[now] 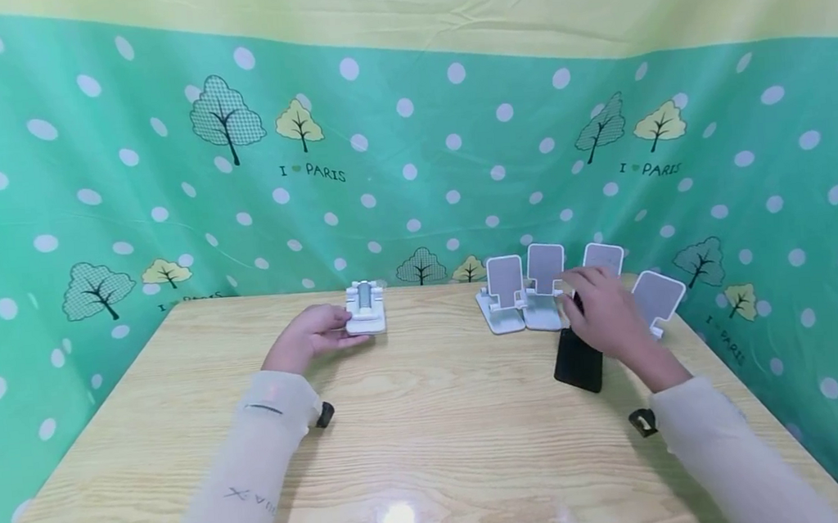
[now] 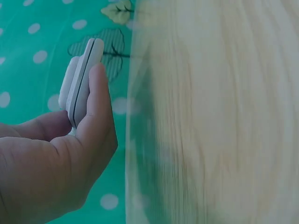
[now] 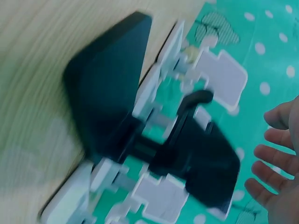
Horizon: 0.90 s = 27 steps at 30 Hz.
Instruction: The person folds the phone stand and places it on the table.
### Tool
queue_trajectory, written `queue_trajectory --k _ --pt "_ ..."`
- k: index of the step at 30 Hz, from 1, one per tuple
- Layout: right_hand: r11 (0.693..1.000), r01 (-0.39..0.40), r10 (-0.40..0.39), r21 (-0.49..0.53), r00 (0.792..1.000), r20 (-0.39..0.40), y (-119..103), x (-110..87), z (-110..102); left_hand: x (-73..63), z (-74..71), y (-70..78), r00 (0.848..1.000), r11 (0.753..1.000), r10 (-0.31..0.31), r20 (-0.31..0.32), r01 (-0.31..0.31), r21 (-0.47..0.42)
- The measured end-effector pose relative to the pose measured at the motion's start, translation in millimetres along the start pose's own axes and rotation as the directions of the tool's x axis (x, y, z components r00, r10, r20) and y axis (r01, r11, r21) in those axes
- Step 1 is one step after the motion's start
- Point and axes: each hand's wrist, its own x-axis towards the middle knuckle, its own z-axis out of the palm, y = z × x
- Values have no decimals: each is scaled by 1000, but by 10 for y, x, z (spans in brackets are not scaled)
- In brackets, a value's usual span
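A folded white phone stand (image 1: 367,321) is in the grip of my left hand (image 1: 314,335), near the table's back edge. In the left wrist view, the thumb and fingers pinch the folded white stand (image 2: 84,79) from both sides. My right hand (image 1: 604,313) hovers over a black phone stand (image 1: 578,361) at the right, hiding its upper part in the head view. The right wrist view shows this black stand (image 3: 110,84) unfolded, with a flat base and a tilted plate. There the right hand's spread fingers (image 3: 275,156) are apart from the plate.
Several unfolded white phone stands with grey pads, among them one at the left of the group (image 1: 504,279) and a tilted one at the far right (image 1: 658,296), stand around the black one. A green dotted curtain (image 1: 413,188) hangs behind the wooden table (image 1: 432,425).
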Motion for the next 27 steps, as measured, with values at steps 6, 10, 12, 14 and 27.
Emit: queue_trajectory --k 6,10,12,14,27 --pt "994 -108 108 20 994 14 162 -163 -150 -159 -334 145 1000 1000 -20 -15 21 21" --pt "991 -137 137 1 990 28 292 -276 -185 -269 -539 247 998 999 -19 -55 21 42" --pt "990 -143 143 0 989 30 357 -323 -187 -320 -638 293 997 998 -13 -80 18 64" --pt "987 -158 158 18 987 31 408 -364 -191 -368 -732 331 995 996 -7 -99 16 89" --pt "891 -351 323 287 936 142 523 -491 -183 -562 -1240 471 988 995 -48 -145 60 81"
